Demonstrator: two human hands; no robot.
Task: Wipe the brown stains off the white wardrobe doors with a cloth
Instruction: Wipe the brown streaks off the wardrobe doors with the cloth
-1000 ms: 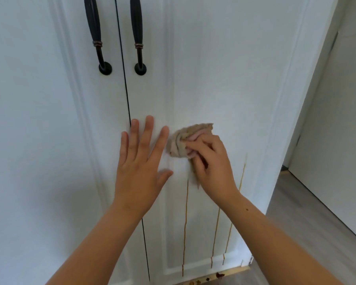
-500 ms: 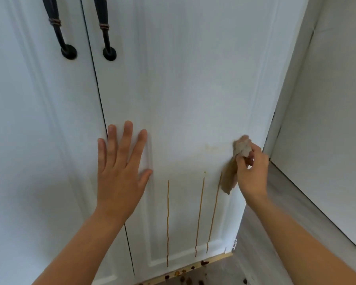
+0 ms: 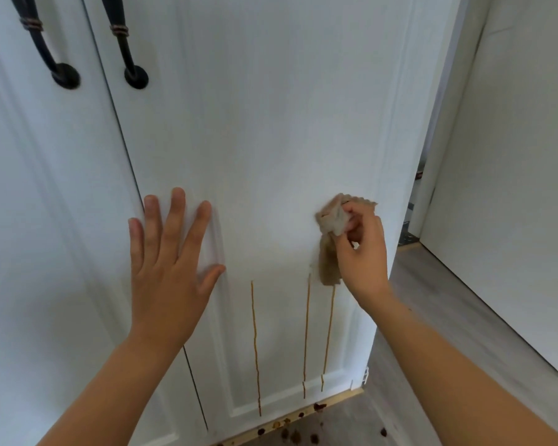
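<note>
1. Directly ahead stand the white wardrobe doors, both closed, so whatever the wardrobe holds is hidden. The right door point(image 3: 271, 123) fills the middle of the view. The left door point(image 3: 29, 220) is cut off by the frame's left edge.
2. To the right, a white wall point(image 3: 512, 188) rises from a grey wood-look floor point(image 3: 432, 317). The narrow gap between this wall and the wardrobe is too dark to make out.
3. The left hand point(image 3: 171, 268) lies flat on the doors over the seam between them, mostly on the right door, with its fingers straight and spread.
4. The right hand point(image 3: 363, 252) pinches a bunched beige cloth point(image 3: 331, 217) between thumb and curled fingers. It holds the cloth to the right door's panel near the right moulding.
5. Two dark curved handles point(image 3: 45, 46) point(image 3: 126, 46) flank the seam, their tops cut off by the frame.
6. The cloth's loose tail hangs down behind the hand, and part of it is hidden.
7. Three thin brown streaks point(image 3: 255, 349) point(image 3: 306, 333) point(image 3: 328, 333) run down the lower panel. The cloth's tail meets the top of the rightmost streak.
8. Small brown drops point(image 3: 290, 434) dot the floor by the door's foot.
</note>
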